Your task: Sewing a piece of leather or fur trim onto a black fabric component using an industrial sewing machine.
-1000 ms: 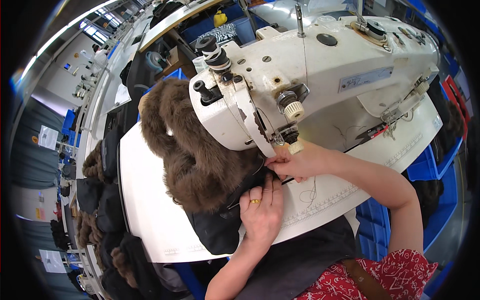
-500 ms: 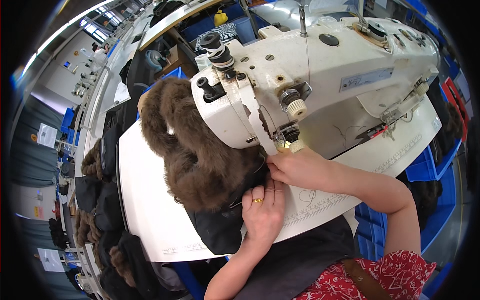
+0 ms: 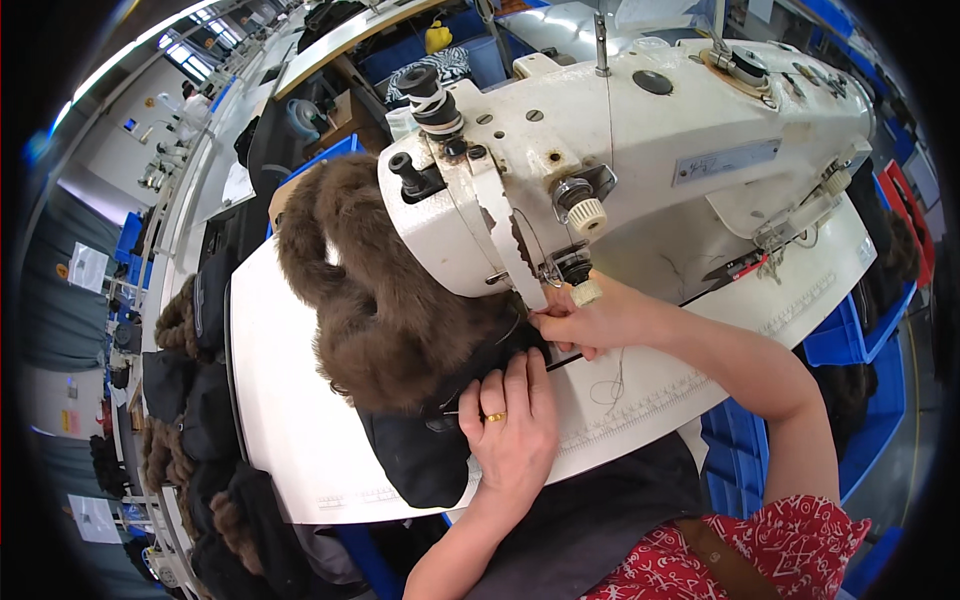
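Dark curtains (image 3: 68,300) hang along the far left side of the workshop, and nearer to me a white sewing table (image 3: 275,400) carries a large white sewing machine (image 3: 640,130). Brown fur (image 3: 370,325) lies bunched left of the machine's head, joined by black cloth (image 3: 410,460) that spreads toward the table's near edge. On that cloth the person's left hand (image 3: 515,440) lies open, fingers stretched flat, a gold ring (image 3: 495,417) on one. Just beyond, the right hand (image 3: 600,315) sits under the head, fingers curled together at the cloth's edge; I cannot tell whether they pinch it. Loose thread (image 3: 606,393) curls near the right wrist, and red-and-black snips (image 3: 742,266) rest farther right. Blue crates (image 3: 735,455) stand at the right.
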A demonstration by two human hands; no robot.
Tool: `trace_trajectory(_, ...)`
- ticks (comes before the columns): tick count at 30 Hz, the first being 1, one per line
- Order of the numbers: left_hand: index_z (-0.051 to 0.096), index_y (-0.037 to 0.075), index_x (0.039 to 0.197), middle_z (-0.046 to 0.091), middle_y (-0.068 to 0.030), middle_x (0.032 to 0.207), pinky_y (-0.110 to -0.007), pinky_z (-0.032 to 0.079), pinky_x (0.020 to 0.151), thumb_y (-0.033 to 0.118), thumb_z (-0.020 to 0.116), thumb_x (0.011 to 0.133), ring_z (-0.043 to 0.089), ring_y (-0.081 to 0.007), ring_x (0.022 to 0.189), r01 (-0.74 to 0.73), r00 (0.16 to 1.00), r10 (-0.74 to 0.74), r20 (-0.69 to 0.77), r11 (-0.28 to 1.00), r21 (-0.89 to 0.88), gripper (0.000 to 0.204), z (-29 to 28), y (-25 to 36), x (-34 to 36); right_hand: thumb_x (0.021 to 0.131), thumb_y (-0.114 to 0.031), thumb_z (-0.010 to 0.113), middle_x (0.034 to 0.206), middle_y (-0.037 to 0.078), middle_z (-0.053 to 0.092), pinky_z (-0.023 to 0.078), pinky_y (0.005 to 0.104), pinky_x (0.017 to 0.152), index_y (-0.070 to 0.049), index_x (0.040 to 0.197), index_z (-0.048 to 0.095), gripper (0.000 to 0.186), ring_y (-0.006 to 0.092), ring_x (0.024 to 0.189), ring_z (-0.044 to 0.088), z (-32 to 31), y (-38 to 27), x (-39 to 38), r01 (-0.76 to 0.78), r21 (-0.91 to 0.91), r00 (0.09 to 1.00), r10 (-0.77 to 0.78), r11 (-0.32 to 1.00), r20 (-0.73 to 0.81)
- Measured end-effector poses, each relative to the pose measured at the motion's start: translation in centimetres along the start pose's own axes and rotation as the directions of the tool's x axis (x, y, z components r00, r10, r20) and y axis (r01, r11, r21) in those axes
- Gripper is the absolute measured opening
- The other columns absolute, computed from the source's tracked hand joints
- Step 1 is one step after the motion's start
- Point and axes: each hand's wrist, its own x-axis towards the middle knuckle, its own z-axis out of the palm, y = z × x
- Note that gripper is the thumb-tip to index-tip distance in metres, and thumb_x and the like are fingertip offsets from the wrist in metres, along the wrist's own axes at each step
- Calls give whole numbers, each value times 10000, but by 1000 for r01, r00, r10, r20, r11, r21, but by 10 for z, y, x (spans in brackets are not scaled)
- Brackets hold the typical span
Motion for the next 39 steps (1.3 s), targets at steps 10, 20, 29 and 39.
trace_trajectory(10,688,76,1042,658,-44,1107,-382,318,993,154,576,775,546,-195,971,-68,998,68,-7,998,11,300,7,-4,-2,877,-178,573,615,58,620,487,275,431,-8,838,646,188,132,446,597,-2,8,6,75,5,995,-75,997,62)
trace_trajectory(20,693,52,1065,667,-44,1083,-380,333,990,147,580,778,546,-190,947,-70,997,71,-33,997,18,323,10,-3,-2,818,-209,631,633,125,642,532,378,561,-26,945,652,224,325,549,638,18,28,8,414,-476,851,-516,776,-101)
trace_trajectory(29,691,44,1073,671,-55,1131,-379,333,993,149,577,791,540,-194,983,-75,997,75,-1,996,54,322,9,0,-1,818,-185,632,625,193,611,527,459,577,-16,851,628,173,378,595,631,27,40,10,427,-547,768,-608,720,-201)
trace_trajectory(39,654,-12,1109,664,-125,1150,-372,396,947,124,560,791,560,-245,987,-110,990,105,94,993,46,358,19,1,18,869,-193,615,571,93,605,494,301,389,37,739,601,265,176,448,617,-9,5,6,8,12,998,-7,1000,-61)
